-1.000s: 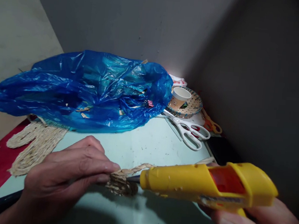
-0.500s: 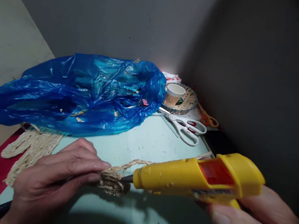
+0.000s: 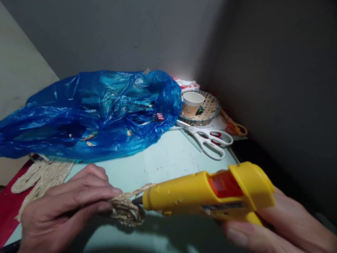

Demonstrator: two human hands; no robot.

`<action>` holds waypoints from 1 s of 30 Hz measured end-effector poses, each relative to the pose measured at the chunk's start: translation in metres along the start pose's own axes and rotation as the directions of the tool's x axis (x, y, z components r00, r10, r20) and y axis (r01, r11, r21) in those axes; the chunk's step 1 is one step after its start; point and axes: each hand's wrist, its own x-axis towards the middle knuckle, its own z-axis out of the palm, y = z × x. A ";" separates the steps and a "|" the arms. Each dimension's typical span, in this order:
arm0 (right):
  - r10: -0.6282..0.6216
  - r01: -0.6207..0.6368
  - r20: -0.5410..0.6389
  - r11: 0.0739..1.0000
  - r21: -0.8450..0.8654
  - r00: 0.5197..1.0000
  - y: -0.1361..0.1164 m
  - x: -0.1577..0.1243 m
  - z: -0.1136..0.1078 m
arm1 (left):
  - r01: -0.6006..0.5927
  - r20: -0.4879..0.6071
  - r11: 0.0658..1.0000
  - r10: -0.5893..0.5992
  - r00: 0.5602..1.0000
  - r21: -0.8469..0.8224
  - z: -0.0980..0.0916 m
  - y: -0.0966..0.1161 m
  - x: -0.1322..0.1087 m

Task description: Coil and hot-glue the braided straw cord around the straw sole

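Observation:
Between the thumb and fingers of my left hand [image 3: 74,205] is a small coil of braided straw cord [image 3: 128,213], its layers stacked at the fingertips. A loose stretch of the cord runs from the coil toward the right, behind the tool. My right hand [image 3: 272,228] is wrapped round the handle of a yellow glue gun [image 3: 194,194] with a red-orange window on top. The dark nozzle points left and meets the upper part of the coil, just under the loose cord. The trigger and most of the right fingers are hidden.
A crumpled blue plastic bag [image 3: 98,115] with scraps lies across the back of the pale table [image 3: 165,158]. White scissors [image 3: 210,140], orange-handled scissors [image 3: 235,127] and a paper cup [image 3: 192,105] in a woven basket [image 3: 211,110] stand at the back right. Woven straw pieces [image 3: 50,176] lie at left.
The glue gun's nozzle has shifted a little left along the coil, and the loose cord sits closer against the nozzle. Both hands keep their hold while the view has turned slightly.

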 end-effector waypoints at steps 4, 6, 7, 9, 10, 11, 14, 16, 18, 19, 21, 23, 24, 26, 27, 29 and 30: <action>0.112 -0.113 0.014 0.992 0.056 0.994 -0.003 0.000 -0.001 | 0.011 0.006 1.000 -0.011 1.000 0.005 -0.001 0.004 0.001; 0.126 -0.126 0.002 0.989 0.079 0.992 -0.003 0.001 0.000 | 0.065 0.005 0.998 -0.065 0.998 0.003 -0.001 0.004 -0.001; 0.122 -0.121 -0.004 0.989 0.085 0.993 -0.003 0.002 0.001 | 0.096 0.000 0.995 -0.096 0.995 -0.004 -0.001 0.004 -0.003; 0.115 -0.113 -0.010 0.990 0.084 0.993 -0.002 0.003 0.003 | 0.132 -0.007 0.991 -0.132 0.991 -0.024 -0.001 0.004 -0.004; 0.113 -0.112 -0.012 0.991 0.079 0.993 -0.001 0.003 0.004 | 0.134 -0.010 0.991 -0.134 0.991 -0.032 -0.001 0.004 -0.004; 0.115 -0.114 -0.010 0.991 0.073 0.993 -0.001 0.003 0.004 | 0.134 -0.006 0.990 -0.135 0.991 -0.033 -0.001 0.004 -0.004; 0.086 -0.085 -0.020 0.994 0.076 0.996 -0.002 0.002 0.004 | 0.137 -0.009 0.990 -0.137 0.990 -0.027 -0.001 0.005 -0.001; 0.057 -0.053 -0.037 0.995 0.084 0.998 -0.004 0.001 0.003 | 0.147 -0.017 0.989 -0.147 0.989 -0.021 0.000 0.006 0.002; 0.011 -0.007 -0.052 0.997 0.079 0.999 -0.005 0.001 0.002 | 0.130 -0.022 0.991 -0.131 0.991 -0.020 0.001 0.007 0.005; -0.014 0.019 -0.061 0.997 0.069 0.998 -0.005 0.001 0.001 | 0.116 -0.023 0.993 -0.117 0.993 -0.021 0.002 0.008 0.006; -0.073 0.077 -0.099 0.996 0.039 0.992 -0.005 0.004 0.000 | 0.095 -0.033 0.995 -0.096 0.995 -0.026 0.002 0.008 0.008; -0.108 0.111 -0.135 0.994 0.015 0.985 -0.004 0.007 0.000 | 0.097 -0.043 0.995 -0.099 0.994 -0.033 0.002 0.009 0.008; -0.111 0.113 -0.151 0.994 0.006 0.982 -0.004 0.008 0.000 | 0.106 -0.048 0.994 -0.107 0.993 -0.034 0.002 0.009 0.008; -0.110 0.113 -0.171 0.994 0.008 0.979 -0.004 0.010 0.000 | 0.116 -0.046 0.993 -0.118 0.992 -0.038 0.002 0.008 0.009; -0.109 0.112 -0.179 0.994 0.008 0.978 -0.005 0.010 0.000 | 0.115 -0.046 0.992 -0.117 0.992 -0.041 0.002 0.008 0.009; -0.118 0.120 -0.192 0.993 0.002 0.974 -0.005 0.009 0.000 | 0.110 -0.046 0.993 -0.112 0.993 -0.047 0.002 0.007 0.008; -0.127 0.130 -0.194 0.992 0.000 0.973 -0.006 0.008 0.001 | 0.111 -0.047 0.992 -0.114 0.992 -0.054 0.002 0.006 0.008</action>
